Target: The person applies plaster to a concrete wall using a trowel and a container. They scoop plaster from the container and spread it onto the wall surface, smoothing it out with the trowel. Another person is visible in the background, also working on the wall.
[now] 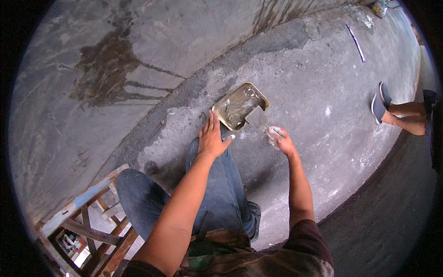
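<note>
A shallow rectangular metal tray (265, 98) with rounded corners lies on the concrete floor, its inside smeared with grey wet paste. My left hand (213, 137) rests with fingers stretched out against the tray's near left edge, a whitish smear on the thumb tip. In my right hand (280, 139) is a putty knife (257, 117), gripped by its handle; its wide flat blade points up and left, over the tray's near right corner. White residue coats the fingers of that hand, and they hide most of the handle.
A wall with a dark wet stain (108, 67) rises at the left. A wooden frame (87, 217) stands at lower left. Another person's legs and dark shoes (378, 108) are at the right. A thin blue-and-white strip (355, 43) lies on the floor at the far right.
</note>
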The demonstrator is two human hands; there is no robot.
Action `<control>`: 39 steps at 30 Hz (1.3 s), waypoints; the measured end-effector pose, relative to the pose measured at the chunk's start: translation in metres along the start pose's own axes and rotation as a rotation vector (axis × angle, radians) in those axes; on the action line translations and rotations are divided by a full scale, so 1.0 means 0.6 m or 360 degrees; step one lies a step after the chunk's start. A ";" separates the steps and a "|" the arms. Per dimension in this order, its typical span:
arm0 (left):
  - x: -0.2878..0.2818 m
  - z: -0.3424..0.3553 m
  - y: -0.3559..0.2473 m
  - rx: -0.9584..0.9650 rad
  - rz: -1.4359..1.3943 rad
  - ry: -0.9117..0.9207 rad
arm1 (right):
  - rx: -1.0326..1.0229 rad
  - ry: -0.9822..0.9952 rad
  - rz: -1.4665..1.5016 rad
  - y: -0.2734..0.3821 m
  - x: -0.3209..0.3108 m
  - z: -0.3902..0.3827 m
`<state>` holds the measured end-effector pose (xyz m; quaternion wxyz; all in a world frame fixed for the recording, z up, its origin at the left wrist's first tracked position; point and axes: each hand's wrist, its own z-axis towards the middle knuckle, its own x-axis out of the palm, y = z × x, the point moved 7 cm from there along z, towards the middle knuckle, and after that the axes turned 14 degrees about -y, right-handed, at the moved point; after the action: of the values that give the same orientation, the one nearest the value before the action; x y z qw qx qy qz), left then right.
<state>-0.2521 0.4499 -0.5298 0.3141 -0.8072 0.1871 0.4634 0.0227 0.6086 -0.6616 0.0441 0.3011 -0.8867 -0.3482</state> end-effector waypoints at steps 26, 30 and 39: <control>-0.007 0.059 -0.010 0.0127 -0.0241 -0.0191 | -0.0332 -0.0719 0.1245 -0.015 0.107 -0.101; -0.039 0.007 0.003 0.0253 -0.0292 -0.0240 | -0.0428 -0.0776 0.1348 -0.001 0.135 -0.030; -0.344 -0.258 -0.064 0.0544 -0.0488 -0.0439 | -0.0550 -0.0669 0.1139 0.195 0.088 -0.352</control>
<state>-0.2349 0.3749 -0.2803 0.5349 -0.6906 0.0935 0.4777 -0.0186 0.5213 -0.4337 0.0302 -0.1136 -0.8535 -0.5077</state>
